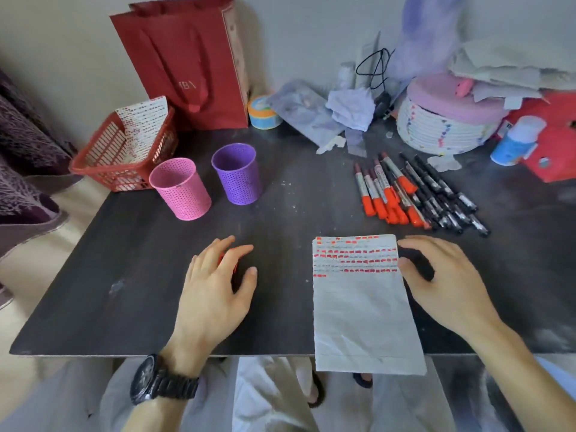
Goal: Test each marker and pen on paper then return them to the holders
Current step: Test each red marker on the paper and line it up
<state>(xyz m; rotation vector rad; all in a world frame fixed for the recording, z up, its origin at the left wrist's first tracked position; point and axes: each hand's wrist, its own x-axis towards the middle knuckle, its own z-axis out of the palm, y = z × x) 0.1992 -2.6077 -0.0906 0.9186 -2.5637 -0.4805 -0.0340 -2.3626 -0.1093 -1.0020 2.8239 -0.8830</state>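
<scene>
A lined paper sheet (358, 307) with rows of red and dark test marks near its top lies at the table's front edge, overhanging it. My left hand (215, 294) rests flat on the table to its left. Its fingers lie over a small red object (229, 260) that is mostly hidden, and the thumb is spread apart. My right hand (442, 282) hovers by the paper's right edge, fingers loosely curled and holding nothing. A pile of red markers (383, 198) and black pens (442, 191) lies beyond the paper. The pink holder (180, 188) and purple holder (237, 173) stand upright at the left.
A red mesh basket (124, 157) holding a marked sheet sits behind the holders, with a red paper bag (187, 67) against the wall. A woven basket with a pink lid (445, 120), a blue bottle (514, 141), a tape roll (263, 112) and crumpled papers crowd the back right.
</scene>
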